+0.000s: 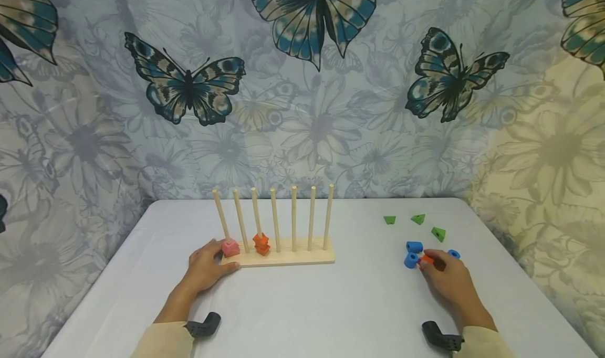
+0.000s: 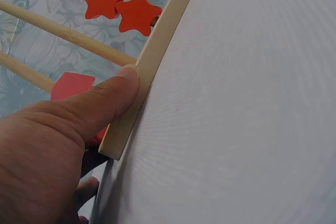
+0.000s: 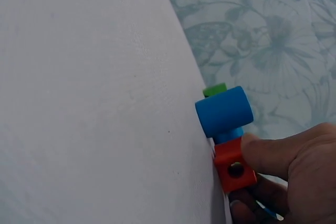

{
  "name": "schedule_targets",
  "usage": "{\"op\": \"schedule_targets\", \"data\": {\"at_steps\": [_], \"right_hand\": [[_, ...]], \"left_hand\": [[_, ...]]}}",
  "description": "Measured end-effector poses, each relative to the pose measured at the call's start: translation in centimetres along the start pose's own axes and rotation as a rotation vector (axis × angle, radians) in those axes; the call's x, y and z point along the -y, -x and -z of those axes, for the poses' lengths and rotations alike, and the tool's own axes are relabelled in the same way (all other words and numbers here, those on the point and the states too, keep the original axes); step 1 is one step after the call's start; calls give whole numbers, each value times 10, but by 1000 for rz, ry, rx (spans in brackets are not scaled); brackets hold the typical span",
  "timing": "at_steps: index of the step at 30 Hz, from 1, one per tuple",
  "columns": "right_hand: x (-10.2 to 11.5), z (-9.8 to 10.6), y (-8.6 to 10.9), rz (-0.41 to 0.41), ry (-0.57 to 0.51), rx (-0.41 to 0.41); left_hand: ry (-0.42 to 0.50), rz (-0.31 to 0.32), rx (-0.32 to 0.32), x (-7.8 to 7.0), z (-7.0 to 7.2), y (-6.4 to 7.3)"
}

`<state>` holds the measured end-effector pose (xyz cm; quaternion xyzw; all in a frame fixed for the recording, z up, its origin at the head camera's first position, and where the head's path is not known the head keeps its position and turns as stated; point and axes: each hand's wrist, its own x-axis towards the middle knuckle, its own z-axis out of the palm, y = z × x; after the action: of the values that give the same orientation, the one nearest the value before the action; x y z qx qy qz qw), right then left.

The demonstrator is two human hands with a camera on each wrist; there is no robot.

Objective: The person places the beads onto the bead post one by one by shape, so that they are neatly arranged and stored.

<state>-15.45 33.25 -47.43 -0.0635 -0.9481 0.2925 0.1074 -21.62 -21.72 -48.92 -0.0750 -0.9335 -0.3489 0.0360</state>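
A wooden peg board (image 1: 283,259) with several upright pegs stands on the table. My left hand (image 1: 206,266) holds its left end, with the thumb along the front edge in the left wrist view. A pink block (image 1: 230,248) sits at the base of the leftmost peg. Two orange star beads (image 2: 139,13) are stacked on the third peg. On the right, my right hand (image 1: 449,276) pinches an orange bead (image 3: 234,165) with a hole, between thumb and fingers. Blue cylinder beads (image 3: 224,112) lie close around that hand; one is partly hidden behind the orange bead.
Several green triangular beads (image 1: 438,234) lie behind the blue ones, toward the table's back right. The white table (image 1: 302,316) reaches back to a butterfly-patterned cloth (image 1: 321,153). A dark wrist device (image 1: 440,337) sits at each sleeve.
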Motion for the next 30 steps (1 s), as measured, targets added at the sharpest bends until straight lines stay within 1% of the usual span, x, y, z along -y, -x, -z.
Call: {"op": "schedule_targets", "data": {"at_steps": [5, 8, 15, 20, 26, 28, 30], "right_hand": [[3, 5, 1, -12, -27, 39], [2, 5, 1, -5, -44, 44], [-2, 1, 3, 27, -16, -21], [-2, 2, 4, -2, 9, -32], [4, 12, 3, -34, 10, -87], [8, 15, 3, -23, 10, -109], [12, 17, 3, 10, 7, -140]], "left_hand": [[0, 1, 1, 0, 0, 0], [-3, 4, 0, 0, 0, 0], [-4, -3, 0, 1, 0, 0], [2, -15, -8, 0, 1, 1], [0, -1, 0, 0, 0, 1], [-2, 2, 0, 1, 0, 1], [-2, 5, 1, 0, 0, 0]]}}
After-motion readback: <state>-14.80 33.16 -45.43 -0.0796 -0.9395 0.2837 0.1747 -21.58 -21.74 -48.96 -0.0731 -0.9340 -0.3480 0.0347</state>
